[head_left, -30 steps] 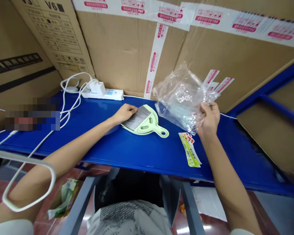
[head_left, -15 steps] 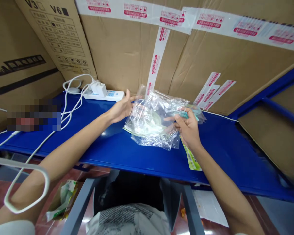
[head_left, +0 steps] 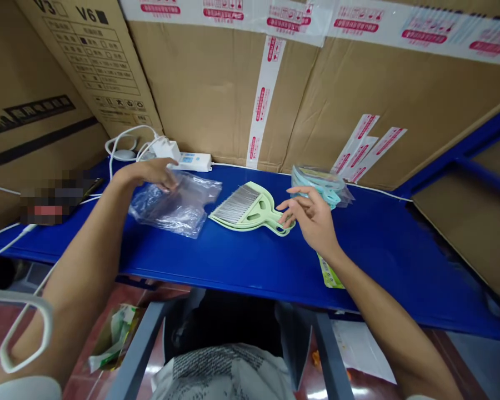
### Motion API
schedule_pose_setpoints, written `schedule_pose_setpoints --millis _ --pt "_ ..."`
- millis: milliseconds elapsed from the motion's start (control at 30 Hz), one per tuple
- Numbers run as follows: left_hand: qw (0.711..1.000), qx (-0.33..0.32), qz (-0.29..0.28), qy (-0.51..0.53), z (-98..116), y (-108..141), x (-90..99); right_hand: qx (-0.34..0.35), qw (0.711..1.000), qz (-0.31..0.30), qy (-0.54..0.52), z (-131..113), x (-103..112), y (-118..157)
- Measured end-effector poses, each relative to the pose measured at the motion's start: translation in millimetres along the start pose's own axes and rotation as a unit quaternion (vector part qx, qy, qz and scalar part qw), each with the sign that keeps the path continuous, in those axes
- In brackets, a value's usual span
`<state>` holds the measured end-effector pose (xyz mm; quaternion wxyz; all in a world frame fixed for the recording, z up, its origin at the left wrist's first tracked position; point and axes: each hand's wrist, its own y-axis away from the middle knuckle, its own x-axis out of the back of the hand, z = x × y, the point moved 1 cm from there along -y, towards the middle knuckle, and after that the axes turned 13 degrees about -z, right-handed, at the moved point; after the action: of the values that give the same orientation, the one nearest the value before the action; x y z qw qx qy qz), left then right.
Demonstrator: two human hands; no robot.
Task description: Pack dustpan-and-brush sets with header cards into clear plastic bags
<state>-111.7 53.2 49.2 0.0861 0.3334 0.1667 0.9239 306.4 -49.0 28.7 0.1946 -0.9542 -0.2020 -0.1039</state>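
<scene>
A light green dustpan lies on the blue table with a grey-bristled hand brush nested on it, the handles pointing right. Just by those handles hovers my right hand, fingers apart and holding nothing. Left of the dustpan, a clear plastic bag lies crumpled on the table. My left hand is over the bag's upper left part, fingers stretched and loose. Whether its fingertips touch the plastic is hard to tell.
Behind my right hand sits a teal item in clear plastic. A green-yellow packet lies partly under my right forearm. A white power strip with cables stands at the back left. Cardboard walls the rear of the blue table.
The clear bag has come off the green dustpan and brush and now lies to their left. My left hand moved left with it; my right hand has let go of the plastic.
</scene>
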Motion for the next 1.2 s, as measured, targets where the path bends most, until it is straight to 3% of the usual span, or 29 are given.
schedule_pose_setpoints --millis 100,233,300,367,433,500,600,700,1000,1200 --pt "0.992 0.064 0.059 -0.096 -5.9 3.3 9.6 0.066 0.982 0.011 0.174 -1.2 -0.9 1.5" --pt "0.958 0.052 0.157 -0.236 10.8 19.6 7.2 0.163 0.913 -0.073 0.365 -3.9 -7.0 2.2" --pt "0.933 0.009 0.181 -0.310 21.6 28.6 2.4 0.178 0.877 -0.114 0.431 -2.3 -9.4 3.0" --pt "0.921 -0.053 0.117 -0.368 29.4 34.7 -5.3 0.172 0.843 -0.134 0.492 0.6 -10.4 4.2" --pt "0.917 -0.093 -0.016 -0.387 32.3 38.6 -15.2 0.158 0.813 -0.143 0.542 3.3 -10.4 5.4" --pt "0.911 -0.093 -0.121 -0.383 31.3 41.9 -25.2 0.149 0.790 -0.149 0.575 4.6 -10.4 6.2" --pt "0.896 -0.095 -0.183 -0.393 28.1 45.3 -38.9 0.141 0.771 -0.142 0.604 4.0 -11.1 6.8" --pt "0.883 -0.107 -0.220 -0.401 26.5 43.6 -49.2 0.132 0.765 -0.140 0.615 2.5 -12.2 7.1" --pt "0.877 -0.092 -0.230 -0.412 24.0 34.3 -52.8 0.102 0.755 -0.153 0.630 0.5 -17.0 9.9" --pt "0.894 -0.134 -0.219 -0.368 23.2 38.3 -67.0 0.077 0.758 -0.153 0.629 -1.5 -20.4 11.5"
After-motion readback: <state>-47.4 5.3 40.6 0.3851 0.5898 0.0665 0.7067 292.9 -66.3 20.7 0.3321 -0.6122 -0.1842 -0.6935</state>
